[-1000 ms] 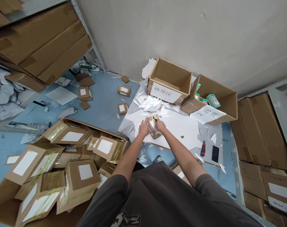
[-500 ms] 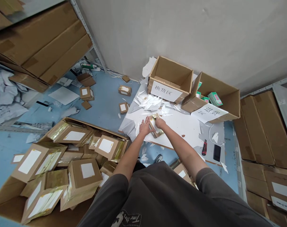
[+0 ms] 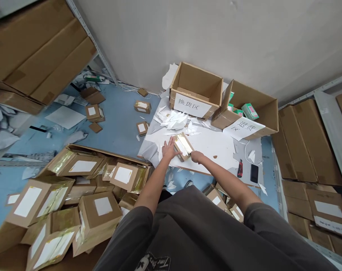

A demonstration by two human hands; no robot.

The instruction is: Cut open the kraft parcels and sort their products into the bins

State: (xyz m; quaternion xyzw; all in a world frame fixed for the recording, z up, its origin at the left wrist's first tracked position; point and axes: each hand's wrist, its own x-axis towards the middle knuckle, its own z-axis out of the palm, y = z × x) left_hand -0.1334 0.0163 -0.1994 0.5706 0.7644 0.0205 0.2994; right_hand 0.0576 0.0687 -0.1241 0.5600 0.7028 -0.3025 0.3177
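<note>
A small cardboard box [image 3: 183, 146] with shiny tape and a white label lies on the white-covered table [image 3: 218, 145]. At its left edge my left hand [image 3: 168, 149] rests with fingers spread and thumb against the box, steadying it. My right hand [image 3: 197, 156] is closed in a fist at the box's near right corner. A tiny dark tip shows by that fist, but the thing inside it is too small and hidden to name. Torn white paper [image 3: 175, 119] lies just behind the box.
Two open cartons with handwritten signs, a left one [image 3: 173, 96] and a right one [image 3: 268, 113] holding green boxes [image 3: 250, 111], stand behind. A red utility knife [image 3: 240, 168] and a phone [image 3: 254, 173] lie right. A large carton [image 3: 7, 241] of parcels stands at left.
My right hand has drawn back toward me and right, from the far end of the box to its near right corner. My left hand stays at the left edge. The view has shifted slightly.
</note>
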